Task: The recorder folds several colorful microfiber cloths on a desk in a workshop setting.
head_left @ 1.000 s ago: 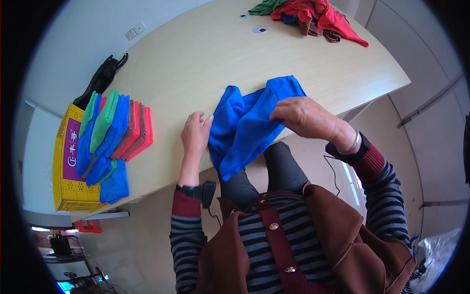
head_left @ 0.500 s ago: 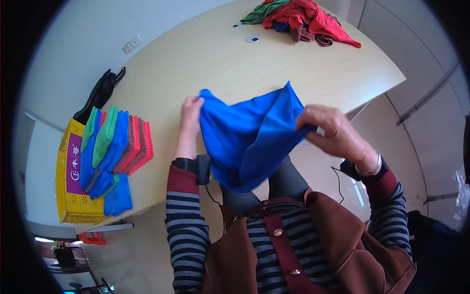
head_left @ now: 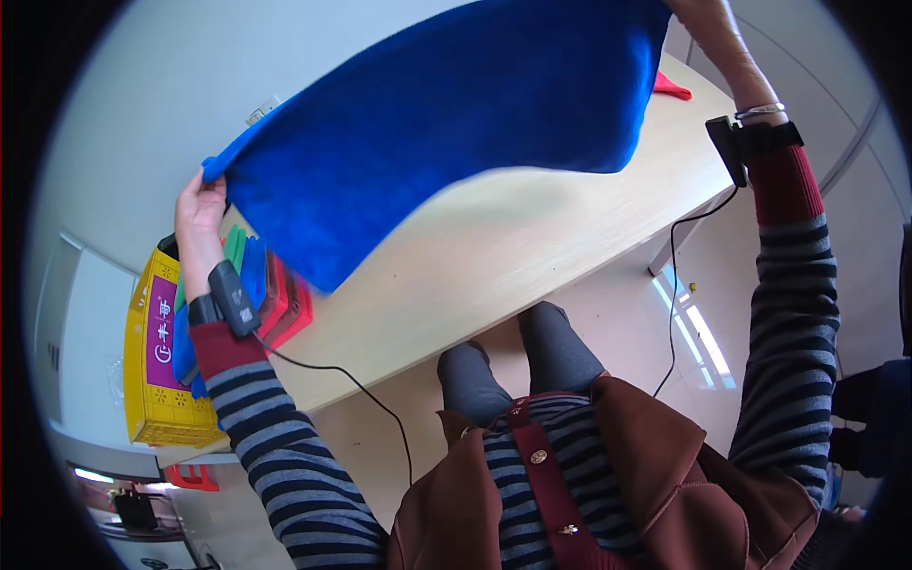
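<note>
A large blue cloth (head_left: 456,123) is stretched between my raised hands above the table, its lower edge hanging loose and wavy. My left hand (head_left: 201,204) pinches its left corner, over the folded cloths on that side. At the upper right, my right hand (head_left: 708,21) grips the opposite corner; its fingertips are partly cut off by the picture's edge and hidden behind the cloth. The cloth covers much of the far table from view.
On the left, a yellow box (head_left: 176,427) stands beside folded red and brown cloths (head_left: 290,304), with green and blue ones partly behind my arm. A red cloth tip (head_left: 673,87) shows on the far right of the pale table (head_left: 513,228). Cables (head_left: 380,404) run from both wrist devices.
Both hands have risen and spread apart, the left going left and the right up to the far right. The blue cloth, bunched and sagging before, is now pulled out wide.
</note>
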Available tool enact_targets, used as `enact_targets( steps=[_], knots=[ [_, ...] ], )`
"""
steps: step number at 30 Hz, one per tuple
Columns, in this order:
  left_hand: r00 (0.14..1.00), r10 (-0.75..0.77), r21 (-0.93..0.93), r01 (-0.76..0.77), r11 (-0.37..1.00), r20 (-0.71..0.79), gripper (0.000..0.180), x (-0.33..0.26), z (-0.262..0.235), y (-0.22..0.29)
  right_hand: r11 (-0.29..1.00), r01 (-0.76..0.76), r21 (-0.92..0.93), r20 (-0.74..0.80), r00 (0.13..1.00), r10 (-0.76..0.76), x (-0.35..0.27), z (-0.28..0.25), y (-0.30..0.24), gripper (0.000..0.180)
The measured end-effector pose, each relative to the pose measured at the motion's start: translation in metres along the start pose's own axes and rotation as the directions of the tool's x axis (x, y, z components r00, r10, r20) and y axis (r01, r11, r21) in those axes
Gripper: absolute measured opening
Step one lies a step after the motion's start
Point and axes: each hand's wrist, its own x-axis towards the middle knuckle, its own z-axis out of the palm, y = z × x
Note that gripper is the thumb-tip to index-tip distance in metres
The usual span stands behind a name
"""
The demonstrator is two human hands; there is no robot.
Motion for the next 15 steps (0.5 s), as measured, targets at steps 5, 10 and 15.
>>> enact_targets(
  steps=[5, 10, 15],
  knots=[
    [0.998, 0.054, -0.054, -0.052, 0.997, 0.026, 0.018, -0.072, -0.038, -0.024, 0.992, 0.129, 0.001, 0.063, 0.990, -0.129, -0.052, 0.001, 0.038, 0.013],
    [0.999, 0.024, 0.080, -0.020, 0.997, -0.046, 0.029, -0.185, -0.050, -0.097, 0.994, -0.109, 0.029, 0.308, 0.947, 0.095, -0.139, -0.011, 0.001, 0.009],
    [0.963, -0.068, 0.152, 0.111, 0.982, -0.259, 0.031, -0.242, -0.146, -0.151, 0.932, -0.351, 0.094, 0.528, 0.811, 0.252, -0.210, 0.002, -0.018, 0.007]
  ],
)
